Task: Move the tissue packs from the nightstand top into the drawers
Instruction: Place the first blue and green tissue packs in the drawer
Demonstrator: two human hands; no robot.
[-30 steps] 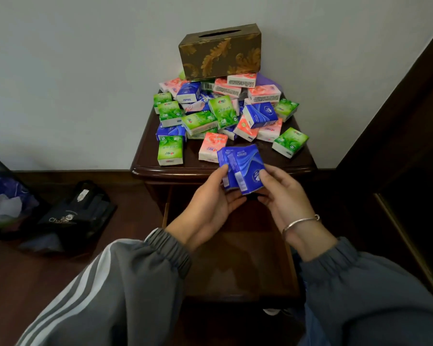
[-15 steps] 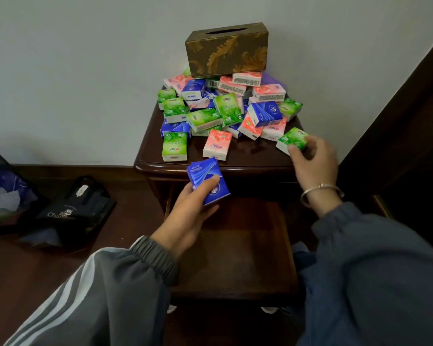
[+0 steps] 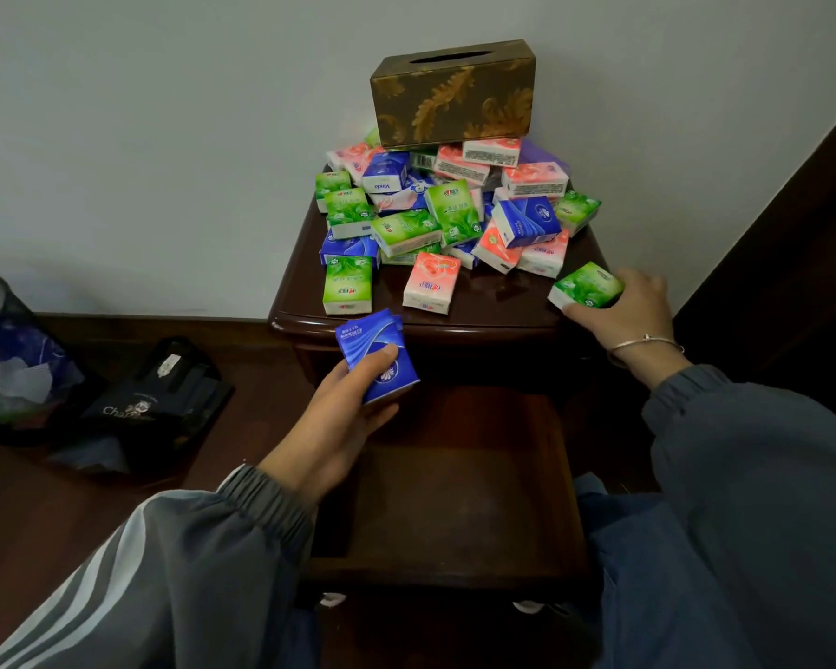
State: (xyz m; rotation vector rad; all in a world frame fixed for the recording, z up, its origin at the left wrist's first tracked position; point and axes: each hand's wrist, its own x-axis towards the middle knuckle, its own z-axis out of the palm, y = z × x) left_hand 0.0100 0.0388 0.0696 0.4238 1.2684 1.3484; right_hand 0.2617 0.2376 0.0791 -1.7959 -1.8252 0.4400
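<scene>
- Two hands, two loads: my left hand (image 3: 343,408) is clamped on blue packs (image 3: 376,355), thumb across the top one, with what looks like a second tucked behind it. They hang over the open drawer (image 3: 454,499), just below the nightstand's (image 3: 305,287) front lip.
- My thumb alone pins that stack, so the hidden pack could slide out the back and drop to the floor rather than into the drawer.
- My right hand (image 3: 633,306) is closed around a green pack (image 3: 586,285) at the right front corner of the top, fingers behind it, thumb under its near edge. I cannot tell if it has left the wood.
- That pack sits close to the edge; a loose pinch could knock it off the corner, beyond the drawer.
- The heap (image 3: 445,210) of green, pink and blue packs is piled loosely against the tissue box (image 3: 452,91). My sleeve sweeping back past it could tip the leaning ones into a slide.
- The drawer looks bare so far; careless tossing would waste room.
</scene>
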